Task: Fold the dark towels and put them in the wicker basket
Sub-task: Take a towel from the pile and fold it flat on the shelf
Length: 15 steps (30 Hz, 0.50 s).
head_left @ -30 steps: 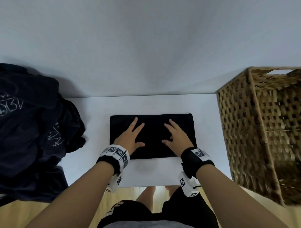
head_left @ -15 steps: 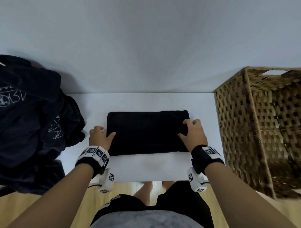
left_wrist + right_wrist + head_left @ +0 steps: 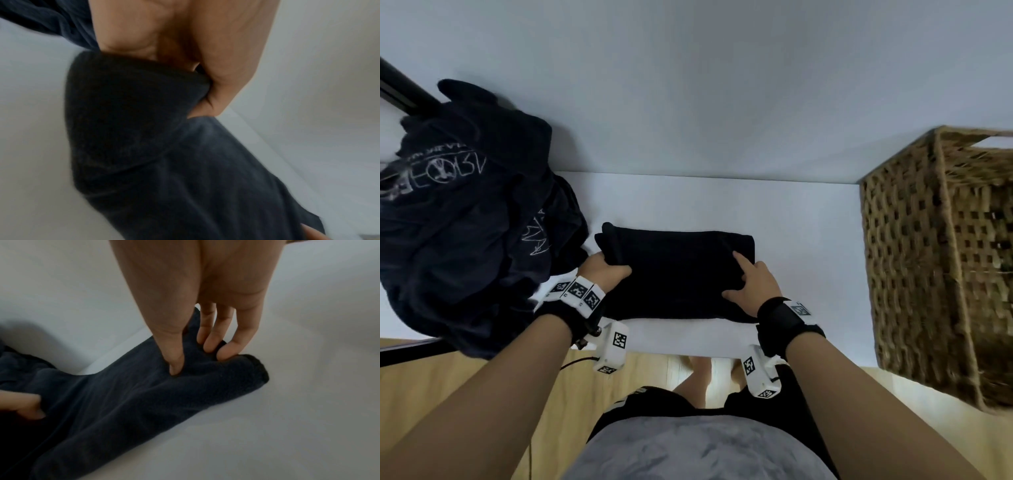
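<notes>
The left hand [image 3: 604,270] now grips and lifts the folded towel's [image 3: 678,274] left end; the right hand [image 3: 751,286] pinches its right end, starting another fold.

One folded dark towel [image 3: 674,274] lies on one white table [image 3: 801,240], and two hands are on it: one left hand [image 3: 604,270] gripping its left end, lifted into a roll above the fingers, and one right hand [image 3: 751,287] at its right end, forefinger and thumb on top. Just outside the left grip sits one heap of dark garments [image 3: 465,219] with white printed marks; how many pieces it holds cannot be told. Well beyond the right grip stands one wicker basket [image 3: 941,260]
</notes>
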Motion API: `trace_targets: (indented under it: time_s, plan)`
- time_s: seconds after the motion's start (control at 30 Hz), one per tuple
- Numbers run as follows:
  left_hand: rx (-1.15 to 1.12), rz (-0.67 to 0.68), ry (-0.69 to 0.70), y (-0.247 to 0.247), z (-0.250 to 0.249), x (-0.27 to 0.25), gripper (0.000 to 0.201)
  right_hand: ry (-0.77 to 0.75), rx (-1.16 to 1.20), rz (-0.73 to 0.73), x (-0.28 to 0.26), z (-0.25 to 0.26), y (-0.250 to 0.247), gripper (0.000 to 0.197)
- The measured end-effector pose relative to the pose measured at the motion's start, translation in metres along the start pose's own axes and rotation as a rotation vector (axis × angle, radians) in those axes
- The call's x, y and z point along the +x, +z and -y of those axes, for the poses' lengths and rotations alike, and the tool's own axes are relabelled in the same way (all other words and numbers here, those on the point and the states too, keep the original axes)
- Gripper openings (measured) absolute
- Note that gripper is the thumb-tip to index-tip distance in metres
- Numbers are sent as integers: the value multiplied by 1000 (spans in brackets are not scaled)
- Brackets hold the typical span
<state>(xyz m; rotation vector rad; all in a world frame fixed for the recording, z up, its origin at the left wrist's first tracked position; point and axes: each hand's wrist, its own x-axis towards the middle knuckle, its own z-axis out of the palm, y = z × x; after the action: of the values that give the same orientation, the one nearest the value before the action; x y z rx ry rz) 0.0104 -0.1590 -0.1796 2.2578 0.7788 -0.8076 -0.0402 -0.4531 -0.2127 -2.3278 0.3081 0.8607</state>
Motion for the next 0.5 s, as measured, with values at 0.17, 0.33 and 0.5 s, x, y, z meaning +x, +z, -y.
trace_targets:
  time_s: [0.17, 0.33, 0.5]
  plan:
    - [11, 5, 175, 18, -24, -47, 43, -59, 30, 108, -6, 31, 12, 72]
    - [-45, 71, 355, 57, -54, -79, 41, 18, 463, 94, -12, 58, 8, 42]
    - [-43, 276, 418, 74, -54, -90, 30, 91, 635, 81, -13, 66, 7, 55]
